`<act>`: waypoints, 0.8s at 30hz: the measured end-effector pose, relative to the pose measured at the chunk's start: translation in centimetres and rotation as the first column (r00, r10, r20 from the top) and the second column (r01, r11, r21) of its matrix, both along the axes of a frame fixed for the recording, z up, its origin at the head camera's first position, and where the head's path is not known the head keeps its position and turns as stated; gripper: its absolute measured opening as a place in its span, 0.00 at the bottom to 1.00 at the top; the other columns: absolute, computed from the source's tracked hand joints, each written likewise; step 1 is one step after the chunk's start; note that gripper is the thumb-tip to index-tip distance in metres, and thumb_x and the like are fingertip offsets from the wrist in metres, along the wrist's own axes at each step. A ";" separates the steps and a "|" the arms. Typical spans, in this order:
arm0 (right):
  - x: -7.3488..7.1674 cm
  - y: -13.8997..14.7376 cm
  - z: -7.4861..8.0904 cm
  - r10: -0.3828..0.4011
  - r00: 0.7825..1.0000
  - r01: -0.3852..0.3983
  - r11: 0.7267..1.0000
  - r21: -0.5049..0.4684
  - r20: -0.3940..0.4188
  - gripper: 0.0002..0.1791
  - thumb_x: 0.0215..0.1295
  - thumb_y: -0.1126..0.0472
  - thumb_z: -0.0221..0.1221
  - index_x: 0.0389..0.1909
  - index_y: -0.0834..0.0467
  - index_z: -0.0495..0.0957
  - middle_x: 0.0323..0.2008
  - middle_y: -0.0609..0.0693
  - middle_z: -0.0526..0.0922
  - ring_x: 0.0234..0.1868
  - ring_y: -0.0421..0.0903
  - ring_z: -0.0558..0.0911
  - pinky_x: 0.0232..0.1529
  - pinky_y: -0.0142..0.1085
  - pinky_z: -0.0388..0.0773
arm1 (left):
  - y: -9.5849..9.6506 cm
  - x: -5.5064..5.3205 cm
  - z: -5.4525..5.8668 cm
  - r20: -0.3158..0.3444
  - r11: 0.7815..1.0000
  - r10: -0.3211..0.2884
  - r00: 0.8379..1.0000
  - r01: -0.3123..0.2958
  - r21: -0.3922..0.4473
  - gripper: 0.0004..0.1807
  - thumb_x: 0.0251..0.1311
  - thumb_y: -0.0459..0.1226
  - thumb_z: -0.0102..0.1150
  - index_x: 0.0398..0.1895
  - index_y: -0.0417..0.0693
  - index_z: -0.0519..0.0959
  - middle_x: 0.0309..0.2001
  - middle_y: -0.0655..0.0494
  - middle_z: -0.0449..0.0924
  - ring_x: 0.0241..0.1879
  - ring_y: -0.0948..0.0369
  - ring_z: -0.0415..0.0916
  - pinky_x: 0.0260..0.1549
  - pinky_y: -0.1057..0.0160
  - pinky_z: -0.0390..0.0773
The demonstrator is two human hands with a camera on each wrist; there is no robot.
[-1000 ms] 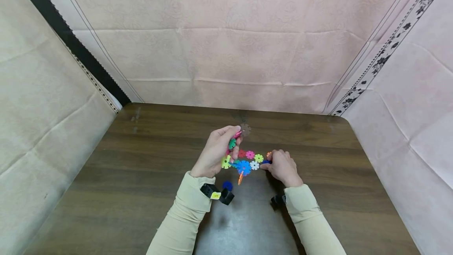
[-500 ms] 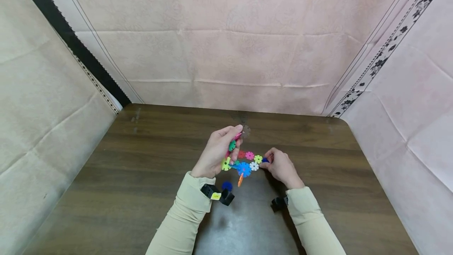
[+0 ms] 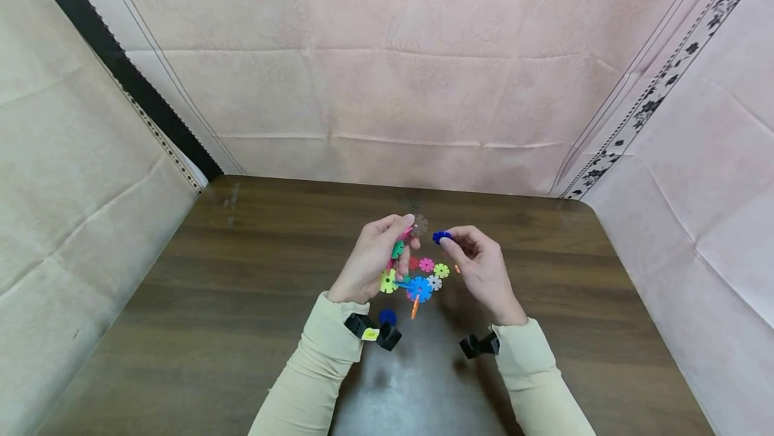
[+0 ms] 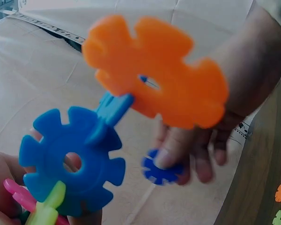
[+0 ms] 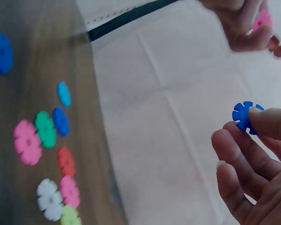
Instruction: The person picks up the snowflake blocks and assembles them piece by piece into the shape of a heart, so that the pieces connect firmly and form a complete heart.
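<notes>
My left hand grips a chain of interlocked notched plastic discs. In the left wrist view, a large blue disc joins a yellow-green one, a light blue one and an orange disc at the near end. A brownish, see-through disc sticks out past my left fingertips. My right hand pinches a single dark blue notched disc between thumb and finger. It is held above the table, to the right of the chain and apart from it. My left fingers hide part of the chain.
Loose discs lie on the brown wooden table: pink, yellow-green, white and several others. Another dark blue disc lies nearer, beside the left wrist camera. Pale cloth hangs behind the table and at both sides.
My right hand has picked the dark blue disc up from beside the loose discs and moved it up and left, toward the chain. My left hand has stayed nearly still.
</notes>
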State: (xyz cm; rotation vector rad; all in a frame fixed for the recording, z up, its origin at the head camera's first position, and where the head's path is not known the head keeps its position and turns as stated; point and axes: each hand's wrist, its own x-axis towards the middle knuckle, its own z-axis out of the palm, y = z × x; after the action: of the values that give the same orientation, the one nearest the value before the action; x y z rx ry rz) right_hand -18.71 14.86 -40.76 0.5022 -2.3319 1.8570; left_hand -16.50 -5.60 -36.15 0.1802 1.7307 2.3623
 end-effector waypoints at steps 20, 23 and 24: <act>2.7 -1.2 5.0 0.075 0.963 -0.076 0.997 0.006 -0.261 0.11 0.69 0.74 0.52 0.49 0.67 0.77 0.42 0.57 0.75 0.38 0.45 0.76 0.41 0.30 0.77 | 0.1 0.1 -0.2 -0.034 0.996 -0.080 0.996 0.079 -0.028 0.18 0.70 0.43 0.54 0.56 0.44 0.79 0.28 0.49 0.73 0.11 0.64 0.67 0.14 0.70 0.74; 2.7 -1.2 5.0 0.071 0.958 -0.070 0.997 0.014 -0.276 0.12 0.69 0.74 0.52 0.49 0.67 0.77 0.41 0.57 0.75 0.38 0.44 0.76 0.41 0.31 0.77 | 0.1 0.1 -0.3 -0.037 0.996 -0.087 0.995 0.086 -0.034 0.17 0.70 0.43 0.54 0.55 0.44 0.80 0.27 0.50 0.73 0.11 0.64 0.67 0.14 0.70 0.74; 2.7 -1.2 5.0 0.070 0.958 -0.069 0.998 0.012 -0.277 0.12 0.69 0.74 0.52 0.49 0.67 0.77 0.41 0.57 0.75 0.38 0.44 0.76 0.41 0.30 0.77 | 0.1 0.1 -0.3 -0.035 0.996 -0.089 0.995 0.088 -0.035 0.17 0.70 0.43 0.54 0.55 0.44 0.80 0.27 0.50 0.73 0.11 0.64 0.67 0.14 0.70 0.74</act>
State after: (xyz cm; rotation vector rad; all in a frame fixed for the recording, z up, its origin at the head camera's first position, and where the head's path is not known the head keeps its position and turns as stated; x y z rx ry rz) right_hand -16.03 13.66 -35.73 0.7985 -2.1568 1.6845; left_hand -16.43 -5.45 -36.42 0.2906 1.7395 2.2799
